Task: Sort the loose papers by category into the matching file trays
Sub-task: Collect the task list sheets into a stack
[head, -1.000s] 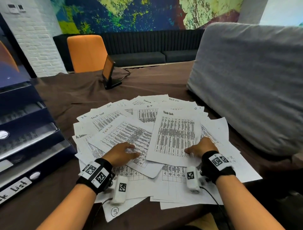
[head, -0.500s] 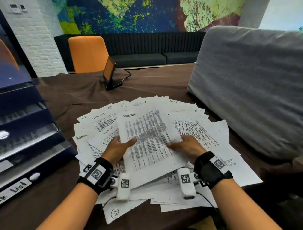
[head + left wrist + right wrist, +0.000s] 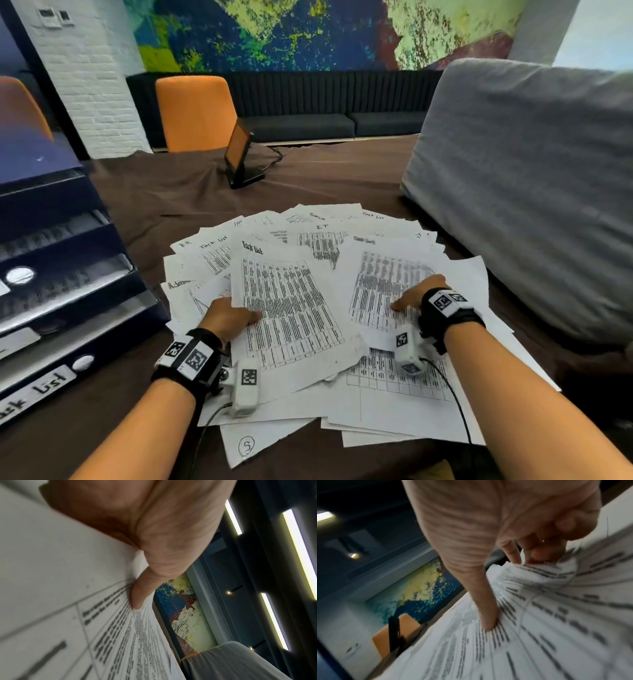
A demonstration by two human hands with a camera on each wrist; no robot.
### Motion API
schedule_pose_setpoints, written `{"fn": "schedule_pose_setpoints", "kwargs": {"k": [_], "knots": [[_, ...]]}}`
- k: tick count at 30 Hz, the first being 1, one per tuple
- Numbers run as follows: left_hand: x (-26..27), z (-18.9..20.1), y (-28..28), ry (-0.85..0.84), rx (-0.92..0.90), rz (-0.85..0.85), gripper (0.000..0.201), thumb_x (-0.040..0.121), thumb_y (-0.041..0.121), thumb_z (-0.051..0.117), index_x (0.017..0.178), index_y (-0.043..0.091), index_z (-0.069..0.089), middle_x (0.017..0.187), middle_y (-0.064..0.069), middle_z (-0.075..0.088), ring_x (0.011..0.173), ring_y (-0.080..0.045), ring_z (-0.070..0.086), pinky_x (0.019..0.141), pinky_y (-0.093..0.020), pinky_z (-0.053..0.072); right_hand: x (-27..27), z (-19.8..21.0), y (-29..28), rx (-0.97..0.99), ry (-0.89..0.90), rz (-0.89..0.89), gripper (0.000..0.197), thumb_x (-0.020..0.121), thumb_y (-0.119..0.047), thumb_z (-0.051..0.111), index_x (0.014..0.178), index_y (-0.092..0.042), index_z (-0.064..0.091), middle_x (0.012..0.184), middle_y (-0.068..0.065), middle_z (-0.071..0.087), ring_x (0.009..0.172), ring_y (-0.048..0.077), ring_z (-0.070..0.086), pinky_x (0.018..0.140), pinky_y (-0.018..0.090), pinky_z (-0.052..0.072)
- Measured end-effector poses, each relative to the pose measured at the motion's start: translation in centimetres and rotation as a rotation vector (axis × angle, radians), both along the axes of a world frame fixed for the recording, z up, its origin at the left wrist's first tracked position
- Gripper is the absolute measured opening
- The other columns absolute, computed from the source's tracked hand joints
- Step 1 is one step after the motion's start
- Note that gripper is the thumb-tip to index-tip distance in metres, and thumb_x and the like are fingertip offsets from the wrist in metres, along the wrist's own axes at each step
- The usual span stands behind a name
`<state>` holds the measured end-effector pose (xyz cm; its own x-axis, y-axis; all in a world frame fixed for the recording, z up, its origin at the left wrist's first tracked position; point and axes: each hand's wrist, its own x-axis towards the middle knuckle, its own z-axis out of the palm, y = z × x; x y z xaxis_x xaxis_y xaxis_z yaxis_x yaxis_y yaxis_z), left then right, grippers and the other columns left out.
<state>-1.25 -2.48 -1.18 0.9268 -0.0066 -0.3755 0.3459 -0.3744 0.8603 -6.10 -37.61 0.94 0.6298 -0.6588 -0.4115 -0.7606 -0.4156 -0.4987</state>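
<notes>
A fan of loose printed papers (image 3: 318, 236) covers the brown table in front of me. My left hand (image 3: 229, 317) grips the left edge of a table-filled sheet headed "Task List" (image 3: 291, 308); its thumb (image 3: 140, 595) lies on top of the sheet (image 3: 51, 574). My right hand (image 3: 414, 294) is on another printed sheet (image 3: 383, 274) further right. There the thumb (image 3: 488, 615) presses the page (image 3: 539, 615) while the curled fingers (image 3: 546, 553) pinch its bunched edge. Dark blue stacked file trays (image 3: 51, 274) stand at the left, the lowest one labelled "Task List" (image 3: 37, 390).
A big grey cushion (image 3: 531, 188) bounds the papers on the right. A small screen on a stand (image 3: 239, 154) with a cable sits behind the papers, and an orange chair (image 3: 195, 113) beyond it. Bare brown cloth (image 3: 164, 205) lies between trays and papers.
The "Task List" sheet moved from the right of the pile to the left and is now in my left hand alone. My right hand went back right onto another sheet.
</notes>
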Motion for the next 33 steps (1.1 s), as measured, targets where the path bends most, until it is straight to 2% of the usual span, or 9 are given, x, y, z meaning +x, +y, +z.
{"fn": "schedule_pose_setpoints", "kwargs": {"k": [3,9,12,14,17,20,23,29,33], "knots": [[0.3,-0.1,0.4,0.007,-0.009,-0.012,0.026,0.083,0.009,0.078,0.107,0.006,0.069,0.100,-0.014,0.075,0.093,-0.034,0.071,0.094,-0.051,0.055,-0.4,0.3,-0.3,-0.028,-0.025,0.058,0.052,0.071,-0.020,0.089,0.110,-0.002,0.060,0.114,0.017,0.064,0.111,0.034,0.062,0.085,0.034,0.051],[0.6,-0.5,0.6,0.009,-0.027,-0.017,0.024,0.089,0.004,0.071,0.112,0.003,0.067,0.101,-0.015,0.074,0.091,-0.033,0.071,0.091,-0.048,0.056,0.0,3.0,-1.2,-0.117,-0.441,-0.062,0.010,0.083,-0.011,0.067,0.083,-0.001,0.066,0.081,0.014,0.065,0.081,0.033,0.065,0.068,0.032,0.049],[0.8,-0.6,0.6,0.005,-0.012,-0.021,0.019,0.094,0.004,0.065,0.112,0.003,0.064,0.103,-0.015,0.071,0.091,-0.031,0.069,0.078,-0.033,0.055,-0.1,6.1,-0.9,-0.065,-0.721,0.010,0.020,0.087,-0.008,0.065,0.067,-0.011,0.067,0.062,0.004,0.059,0.059,0.018,0.056,0.054,0.023,0.045],[0.9,-0.4,0.5,0.007,-0.003,-0.025,0.018,0.095,0.006,0.062,0.113,0.003,0.064,0.104,-0.016,0.071,0.093,-0.032,0.069,0.079,-0.034,0.054,-0.3,8.6,-0.1,0.030,-0.835,0.061,0.012,0.089,-0.004,0.065,0.079,-0.007,0.071,0.069,0.001,0.063,0.058,0.009,0.055,0.049,0.016,0.046],[0.9,-0.3,0.5,0.025,-0.003,-0.027,0.017,0.097,0.009,0.060,0.112,0.002,0.063,0.100,-0.015,0.071,0.090,-0.032,0.069,0.086,-0.039,0.055,-0.3,10.5,0.7,0.241,-0.901,0.063,0.009,0.091,-0.006,0.067,0.085,-0.012,0.071,0.079,-0.001,0.070,0.067,0.011,0.067,0.058,0.021,0.055],[1.4,-0.6,0.6,0.033,-0.037,0.020,0.027,0.097,0.015,0.059,0.119,-0.002,0.059,0.115,-0.020,0.068,0.099,-0.036,0.068,0.095,-0.043,0.053,0.2,9.6,2.1,0.319,-0.820,0.151,0.011,0.090,-0.005,0.068,0.083,-0.014,0.071,0.080,0.003,0.073,0.069,0.016,0.071,0.063,0.025,0.058],[1.7,-0.9,0.8,0.033,-0.042,0.031,0.022,0.099,0.014,0.056,0.112,-0.003,0.061,0.115,-0.022,0.067,0.100,-0.038,0.067,0.088,-0.042,0.056,1.1,8.2,1.7,0.271,-0.821,0.139,0.011,0.087,-0.006,0.071,0.080,-0.014,0.074,0.084,0.007,0.074,0.081,0.024,0.071,0.080,0.036,0.057],[1.9,-0.9,1.3,0.080,-0.054,0.044,0.021,0.098,0.017,0.058,0.111,0.000,0.060,0.106,-0.022,0.071,0.097,-0.040,0.069,0.094,-0.055,0.054,2.1,8.9,0.0,0.191,-1.082,-0.104,0.044,0.085,-0.007,0.068,0.052,-0.021,0.043,0.051,-0.014,0.034,0.048,0.004,0.029,0.045,0.019,0.025],[1.6,-0.7,1.0,0.088,-0.073,0.045,0.014,0.098,0.015,0.057,0.102,0.002,0.060,0.104,-0.022,0.070,0.098,-0.040,0.069,0.095,-0.055,0.054,2.4,9.8,0.8,0.180,-1.071,-0.122,0.028,0.088,-0.009,0.067,0.063,-0.017,0.057,0.066,-0.001,0.045,0.059,0.012,0.039,0.055,0.027,0.035]]}}
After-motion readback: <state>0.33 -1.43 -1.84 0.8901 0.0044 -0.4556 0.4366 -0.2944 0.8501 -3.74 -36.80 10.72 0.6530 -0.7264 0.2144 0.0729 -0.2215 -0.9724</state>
